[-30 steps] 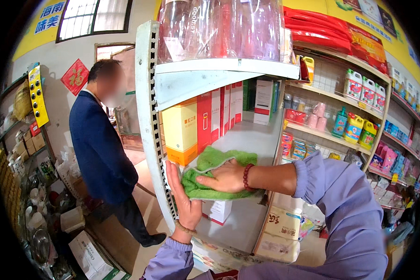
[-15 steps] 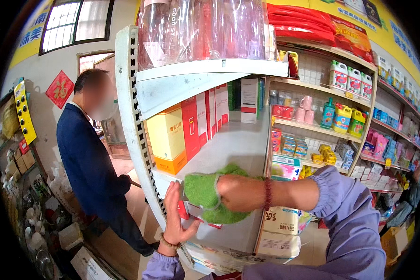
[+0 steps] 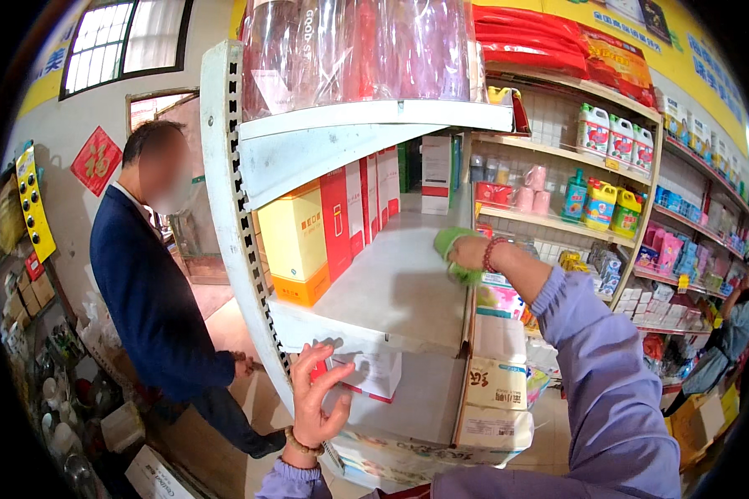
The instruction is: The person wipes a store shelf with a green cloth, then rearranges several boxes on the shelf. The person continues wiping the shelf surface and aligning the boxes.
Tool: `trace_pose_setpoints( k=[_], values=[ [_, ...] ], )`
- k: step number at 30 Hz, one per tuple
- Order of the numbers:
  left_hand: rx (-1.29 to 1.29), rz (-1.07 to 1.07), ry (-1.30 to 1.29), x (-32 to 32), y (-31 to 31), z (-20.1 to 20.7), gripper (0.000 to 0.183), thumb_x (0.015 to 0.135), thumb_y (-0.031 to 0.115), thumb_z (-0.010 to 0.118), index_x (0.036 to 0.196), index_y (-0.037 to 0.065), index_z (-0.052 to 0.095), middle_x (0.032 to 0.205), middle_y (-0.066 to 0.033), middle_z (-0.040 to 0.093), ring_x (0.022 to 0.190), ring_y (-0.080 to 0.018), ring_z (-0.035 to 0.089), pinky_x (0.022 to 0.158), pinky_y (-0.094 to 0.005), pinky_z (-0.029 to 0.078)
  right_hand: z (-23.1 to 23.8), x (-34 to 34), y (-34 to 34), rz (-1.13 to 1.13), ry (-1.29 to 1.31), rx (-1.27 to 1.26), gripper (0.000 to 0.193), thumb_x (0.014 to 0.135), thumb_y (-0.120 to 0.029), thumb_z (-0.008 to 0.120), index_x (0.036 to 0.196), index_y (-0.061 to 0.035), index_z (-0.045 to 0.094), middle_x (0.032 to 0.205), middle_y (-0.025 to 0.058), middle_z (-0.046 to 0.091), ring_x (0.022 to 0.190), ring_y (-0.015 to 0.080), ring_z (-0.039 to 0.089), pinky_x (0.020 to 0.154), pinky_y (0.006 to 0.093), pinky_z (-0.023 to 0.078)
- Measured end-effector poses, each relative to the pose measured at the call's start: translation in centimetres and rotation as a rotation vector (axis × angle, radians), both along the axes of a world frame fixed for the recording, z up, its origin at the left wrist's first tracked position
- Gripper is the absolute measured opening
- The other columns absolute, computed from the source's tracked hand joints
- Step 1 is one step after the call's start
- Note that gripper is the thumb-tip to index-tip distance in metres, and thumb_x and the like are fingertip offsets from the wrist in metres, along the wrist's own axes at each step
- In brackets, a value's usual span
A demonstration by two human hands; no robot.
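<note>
My right hand grips a fluffy green cloth at the right edge of the grey shelf board. Part of the cloth hangs below my fingers. Close to the front left corner of the same shelf, my left hand is raised with its fingers apart and holds nothing. Behind its fingertips, a white box with red trim lies on the lower shelf. A yellow and orange box stands at the left side of the board, beside a row of red and white boxes.
A slotted white upright rises at the left. Wrapped bottles stand on the shelf above. A person in a dark blue jacket stands to the left. Stocked shelves run along the right. Packaged goods are stacked beside the lower shelf.
My right hand has carried the green cloth from the shelf's front left to its right edge, farther back. The front edge and the white box now show. My left hand stays near the corner.
</note>
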State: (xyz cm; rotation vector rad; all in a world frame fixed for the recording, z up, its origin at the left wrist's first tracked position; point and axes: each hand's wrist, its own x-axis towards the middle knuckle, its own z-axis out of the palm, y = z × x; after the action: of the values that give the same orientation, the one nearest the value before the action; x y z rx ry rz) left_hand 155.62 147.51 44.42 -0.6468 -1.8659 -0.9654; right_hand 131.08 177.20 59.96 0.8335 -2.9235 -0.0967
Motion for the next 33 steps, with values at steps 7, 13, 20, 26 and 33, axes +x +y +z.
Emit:
trace_pose_setpoints(
  k=[7, 13, 20, 26, 33],
  values=[
    [0.110, 0.062, -0.019, 0.2, -0.4, 1.5, 0.035, 0.070, 0.007, 0.059, 0.104, 0.008, 0.069, 0.123, -0.0166, 0.051, 0.118, -0.0354, 0.047, 0.109, -0.0517, 0.028, 1.9, 13.8, -5.7, 0.325, 0.003, 0.326, 0.021, 0.078, -0.016, 0.054, 0.083, -0.0002, 0.068, 0.085, 0.0202, 0.067, 0.079, 0.0367, 0.066, 0.070, 0.0452, 0.053],
    [0.149, 0.092, 0.110, 0.6, 2.9, 6.9, 0.025, 0.081, 0.007, 0.055, 0.103, 0.003, 0.067, 0.116, -0.0158, 0.054, 0.114, -0.0306, 0.050, 0.100, -0.0417, 0.037, 0.4, 21.5, -5.4, 0.793, 0.037, -0.412, 0.016, 0.075, -0.010, 0.057, 0.085, 0.0027, 0.060, 0.078, 0.0220, 0.063, 0.076, 0.0403, 0.063, 0.069, 0.0472, 0.052],
    [0.055, 0.131, 0.087, 1.5, 9.6, 9.8, 0.028, 0.080, 0.004, 0.056, 0.107, 0.003, 0.063, 0.110, -0.0148, 0.056, 0.108, -0.0288, 0.052, 0.097, -0.0365, 0.039, -1.9, 25.5, 8.5, 0.900, -0.136, -0.524, 0.033, 0.077, -0.007, 0.055, 0.109, -0.0029, 0.055, 0.097, 0.0213, 0.058, 0.089, 0.0405, 0.059, 0.078, 0.0465, 0.050],
    [-0.161, 0.353, 0.047, -0.1, 17.1, 10.8, 0.030, 0.085, 0.014, 0.057, 0.113, 0.006, 0.060, 0.113, -0.0154, 0.055, 0.109, -0.0330, 0.050, 0.096, -0.0406, 0.039, -6.9, 25.6, 27.3, 0.620, -0.096, -0.717, 0.034, 0.083, -0.005, 0.052, 0.117, -0.0034, 0.057, 0.113, 0.0182, 0.061, 0.099, 0.0340, 0.061, 0.087, 0.0393, 0.048],
    [-0.292, 0.709, -0.013, -4.0, 17.4, 9.5, 0.036, 0.086, 0.029, 0.061, 0.114, 0.007, 0.060, 0.111, -0.0166, 0.056, 0.105, -0.0352, 0.049, 0.094, -0.0445, 0.039, -13.6, 26.1, 41.4, 0.229, -0.463, -1.208, 0.030, 0.095, -0.010, 0.049, 0.123, -0.0028, 0.054, 0.116, 0.0083, 0.061, 0.106, 0.0176, 0.055, 0.091, 0.0330, 0.045]
  ],
)
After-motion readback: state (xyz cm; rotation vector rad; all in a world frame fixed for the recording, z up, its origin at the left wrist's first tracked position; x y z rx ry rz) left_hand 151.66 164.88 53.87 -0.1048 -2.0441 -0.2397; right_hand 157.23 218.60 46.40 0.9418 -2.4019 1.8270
